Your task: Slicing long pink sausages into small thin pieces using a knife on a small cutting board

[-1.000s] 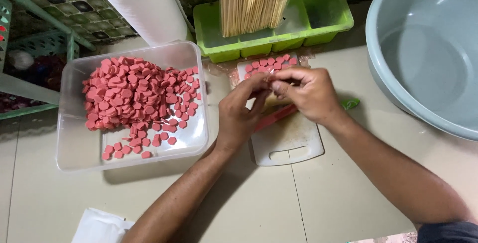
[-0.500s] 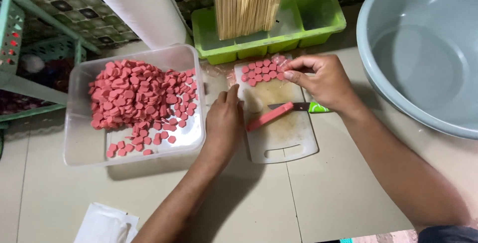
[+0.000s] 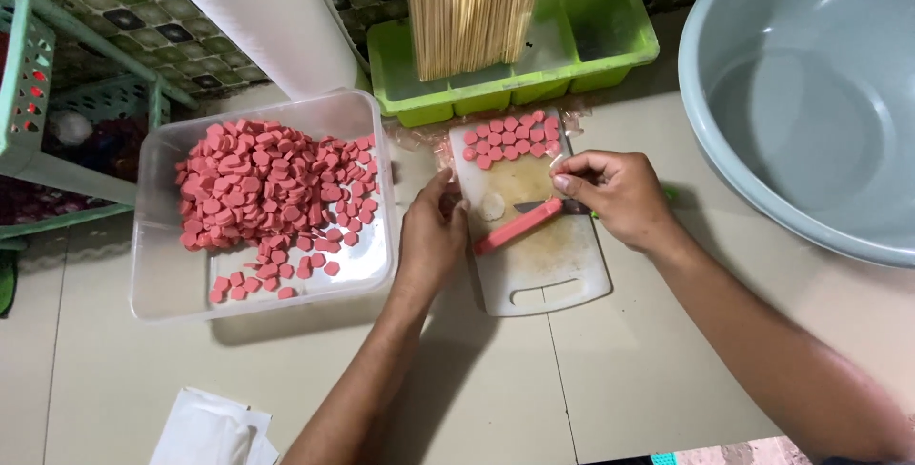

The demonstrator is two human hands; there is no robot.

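Note:
A white cutting board (image 3: 562,274) lies on the pale floor. A peeled pink sausage (image 3: 519,225) rests across it, and a row of pink slices (image 3: 510,136) sits at its far end. My left hand (image 3: 431,241) lies on the board's left edge with its fingertips by the sausage's left end, holding nothing. My right hand (image 3: 615,196) hovers over the board's right side, thumb and fingers pinched on a thin scrap of clear wrapper (image 3: 556,162). Under that hand lies a knife (image 3: 536,206); its green handle is mostly hidden.
A clear plastic tub (image 3: 162,284) with several pink slices stands left of the board. Behind it are a green tray (image 3: 610,55) with upright bamboo skewers (image 3: 472,8) and a white post. A large grey basin (image 3: 810,112) fills the right. A green rack stands far left, white paper near the bottom.
My hands were together over the board working the sausage. They have parted: the sausage now lies on the board, my left hand has dropped to the board's edge, and my right has drawn away to the right.

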